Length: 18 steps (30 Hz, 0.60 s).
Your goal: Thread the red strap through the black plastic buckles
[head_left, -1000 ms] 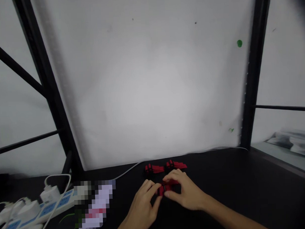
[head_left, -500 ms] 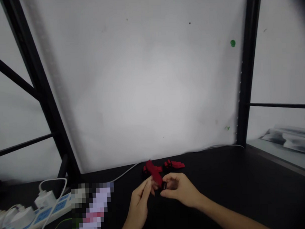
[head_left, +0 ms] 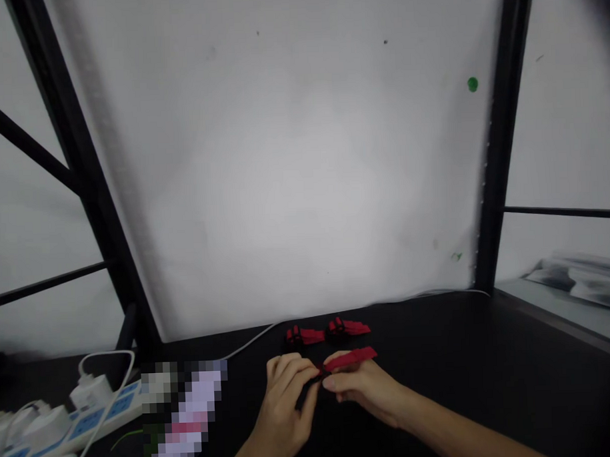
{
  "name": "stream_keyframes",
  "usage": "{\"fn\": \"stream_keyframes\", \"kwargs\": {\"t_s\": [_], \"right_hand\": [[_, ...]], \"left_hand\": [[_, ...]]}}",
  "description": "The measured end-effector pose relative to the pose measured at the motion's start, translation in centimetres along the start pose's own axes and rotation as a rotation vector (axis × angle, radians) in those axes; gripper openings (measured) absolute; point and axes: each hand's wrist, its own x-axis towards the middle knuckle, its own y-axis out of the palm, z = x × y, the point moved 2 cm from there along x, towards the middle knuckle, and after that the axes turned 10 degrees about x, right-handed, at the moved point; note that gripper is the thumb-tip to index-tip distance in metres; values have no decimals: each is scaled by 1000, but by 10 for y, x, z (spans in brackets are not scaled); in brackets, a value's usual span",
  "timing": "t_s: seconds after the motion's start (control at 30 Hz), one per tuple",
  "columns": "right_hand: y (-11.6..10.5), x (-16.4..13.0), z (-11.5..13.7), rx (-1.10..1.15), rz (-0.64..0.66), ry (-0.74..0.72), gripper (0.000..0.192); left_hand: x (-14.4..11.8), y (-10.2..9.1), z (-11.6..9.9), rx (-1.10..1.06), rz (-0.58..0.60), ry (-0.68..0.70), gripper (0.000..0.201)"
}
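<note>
A red strap [head_left: 350,358] with a black end lies across my fingers just above the black table [head_left: 490,369]. My right hand [head_left: 363,388] pinches it near its left end between thumb and forefinger. My left hand [head_left: 287,402] pinches the same black end from the left side. The strap's free red end points to the right. Two more red straps with black bands [head_left: 305,336] [head_left: 347,328] lie side by side on the table just behind my hands.
A white power strip [head_left: 66,427] with plugs and white cables sits at the left edge. A white cable [head_left: 249,344] runs along the foot of the white back panel [head_left: 293,175]. Black frame posts [head_left: 497,148] stand at both sides. A blurred patch [head_left: 186,412] lies left of my hands.
The red strap stood up and to the left half a second ago; now it lies flat, pointing right. Both hands stayed on it.
</note>
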Motion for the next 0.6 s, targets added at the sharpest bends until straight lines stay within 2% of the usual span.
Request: {"fn": "stream_keyframes", "kwargs": {"t_s": [0.1,0.2,0.3,0.37,0.43,0.5,0.6], "right_hand": [[-15,8,19,-4,-78,-54,25],[-37,13,43,-131,-69,-127,22],[-53,10,55,-587,-25,-95,31],[-56,5,55,-978,50,-51,42],[-55,-1,51,-1247,121,-18,51],[-54,-5,47,-1365,174,11,55],[-53,-6,45,-1404,213,28,63]], "left_hand": [[2,-4,5,12,36,-51,18],[2,-7,19,20,21,-170,9],[0,-8,34,-7,-15,-327,6],[-2,-7,40,-53,-21,-406,9],[-3,-6,41,-100,-3,-443,11],[-3,-5,38,-141,12,-445,12],[-3,-5,28,-193,6,-421,11]]}}
